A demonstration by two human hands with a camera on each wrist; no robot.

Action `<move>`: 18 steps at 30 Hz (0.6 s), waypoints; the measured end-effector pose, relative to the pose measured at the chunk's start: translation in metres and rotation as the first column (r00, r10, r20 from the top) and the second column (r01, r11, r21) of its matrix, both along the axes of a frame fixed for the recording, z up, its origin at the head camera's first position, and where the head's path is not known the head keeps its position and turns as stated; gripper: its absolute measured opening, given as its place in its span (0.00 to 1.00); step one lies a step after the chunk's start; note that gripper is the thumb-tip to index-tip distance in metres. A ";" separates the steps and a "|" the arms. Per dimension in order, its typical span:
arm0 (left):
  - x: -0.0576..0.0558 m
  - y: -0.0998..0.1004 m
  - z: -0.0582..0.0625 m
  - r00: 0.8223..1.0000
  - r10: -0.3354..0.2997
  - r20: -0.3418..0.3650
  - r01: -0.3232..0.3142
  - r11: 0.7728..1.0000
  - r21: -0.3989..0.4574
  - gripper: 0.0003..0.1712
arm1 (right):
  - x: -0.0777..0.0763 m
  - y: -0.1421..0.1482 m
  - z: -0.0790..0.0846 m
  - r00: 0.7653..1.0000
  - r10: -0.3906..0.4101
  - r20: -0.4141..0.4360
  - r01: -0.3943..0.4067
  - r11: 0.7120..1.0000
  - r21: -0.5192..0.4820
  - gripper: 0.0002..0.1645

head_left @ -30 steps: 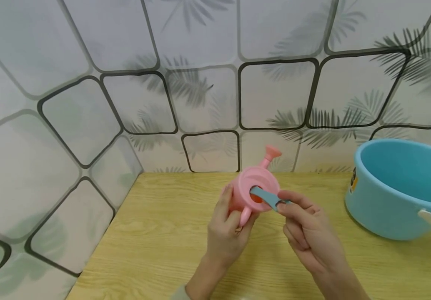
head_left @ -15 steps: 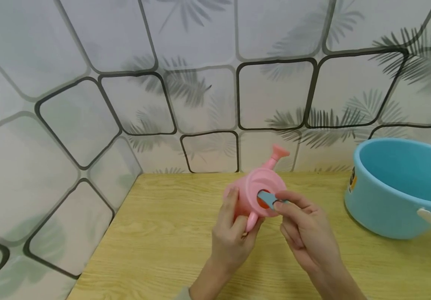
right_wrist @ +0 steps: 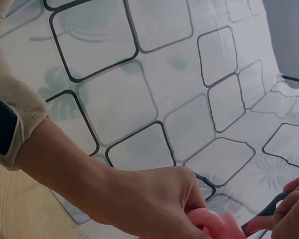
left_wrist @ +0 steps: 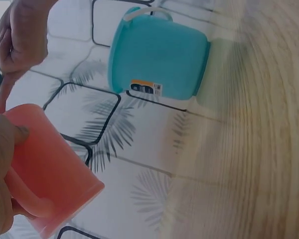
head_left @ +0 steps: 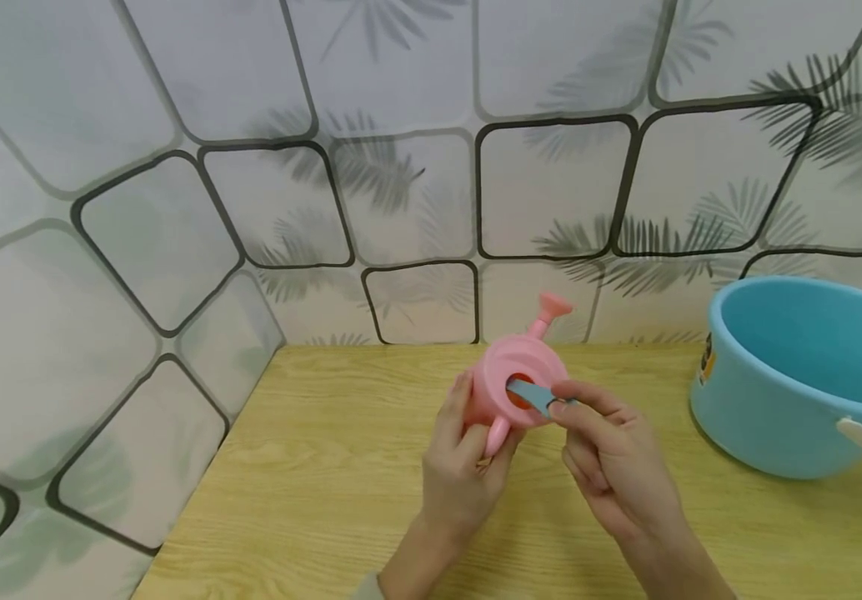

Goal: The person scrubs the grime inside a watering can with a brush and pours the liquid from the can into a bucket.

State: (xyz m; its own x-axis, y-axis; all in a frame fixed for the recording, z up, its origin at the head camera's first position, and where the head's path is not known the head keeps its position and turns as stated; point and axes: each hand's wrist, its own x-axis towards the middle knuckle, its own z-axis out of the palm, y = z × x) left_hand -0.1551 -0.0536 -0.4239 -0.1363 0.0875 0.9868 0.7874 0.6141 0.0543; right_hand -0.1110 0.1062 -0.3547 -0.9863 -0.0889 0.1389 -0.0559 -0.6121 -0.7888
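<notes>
In the head view my left hand [head_left: 464, 479] grips a small pink toy watering can [head_left: 487, 404] by its side and handle. The can is tilted, with its round opening toward me and its sprinkler spout pointing up and away. My right hand [head_left: 618, 467] pinches the end of a light blue handle [head_left: 534, 395] between thumb and fingertips. Its other end goes into the opening and is hidden there. Something orange-red [head_left: 518, 402] shows inside the can. The left wrist view has the can [left_wrist: 55, 164] held off the table, the right hand [left_wrist: 25, 37] close above it.
A large light blue bucket [head_left: 776, 425] with a white handle stands on the wooden table [head_left: 311, 467] at the right. Behind and to the left, walls with a leaf-and-tile pattern [head_left: 408, 200] close off the table.
The watering can first shifted right over the blue handle, then slightly back left. More of the handle shows now than half a second ago. Both hands have kept their holds.
</notes>
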 end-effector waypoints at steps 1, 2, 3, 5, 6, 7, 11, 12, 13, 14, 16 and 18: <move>0.000 0.000 0.000 1.000 -0.001 0.007 0.001 1.000 0.004 0.24 | 0.000 0.001 0.000 1.000 0.003 -0.007 -0.003 1.000 -0.006 0.19; 0.000 0.000 0.001 1.000 -0.006 0.011 0.006 1.000 0.006 0.24 | 0.000 0.001 -0.001 1.000 0.002 -0.011 -0.002 1.000 -0.007 0.19; 0.001 0.000 0.001 1.000 -0.014 0.009 0.014 1.000 0.007 0.24 | 0.001 0.002 -0.001 1.000 -0.002 -0.012 0.002 1.000 -0.004 0.20; 0.001 0.001 0.002 0.999 -0.032 0.002 0.032 0.999 0.009 0.24 | 0.001 0.002 -0.001 1.000 -0.006 -0.003 0.006 1.000 0.011 0.20; 0.002 0.002 0.002 0.999 -0.043 0.000 0.043 0.999 0.012 0.24 | 0.001 0.002 0.000 1.000 -0.006 0.005 0.006 1.000 0.019 0.19; 0.002 0.002 0.003 0.999 -0.054 0.006 0.054 0.998 0.019 0.23 | 0.001 0.003 0.000 1.000 -0.001 0.014 0.001 1.000 0.024 0.19; 0.002 0.003 0.005 0.997 -0.072 0.040 0.070 0.996 0.055 0.22 | 0.001 0.004 0.000 0.999 0.010 0.031 -0.011 0.999 0.035 0.18; 0.003 0.003 0.006 0.997 -0.074 0.039 0.071 0.996 0.055 0.22 | 0.001 0.005 0.000 0.999 0.007 0.033 -0.008 0.999 0.032 0.18; 0.003 0.004 0.006 0.996 -0.076 0.035 0.075 0.996 0.051 0.22 | 0.001 0.006 0.000 0.999 0.005 0.033 -0.006 0.999 0.032 0.18; 0.004 0.004 0.007 0.997 -0.078 0.023 0.077 0.996 0.042 0.22 | 0.001 0.006 0.000 0.999 0.002 0.033 -0.003 0.999 0.035 0.17; 0.004 0.005 0.008 0.997 -0.082 -0.006 0.082 0.996 0.020 0.22 | 0.001 0.008 -0.001 0.999 0.007 0.037 -0.009 0.999 0.038 0.17; 0.004 0.005 0.009 0.996 -0.092 -0.007 0.092 0.996 0.019 0.20 | 0.000 0.009 -0.001 0.999 0.023 0.037 -0.024 0.999 0.036 0.17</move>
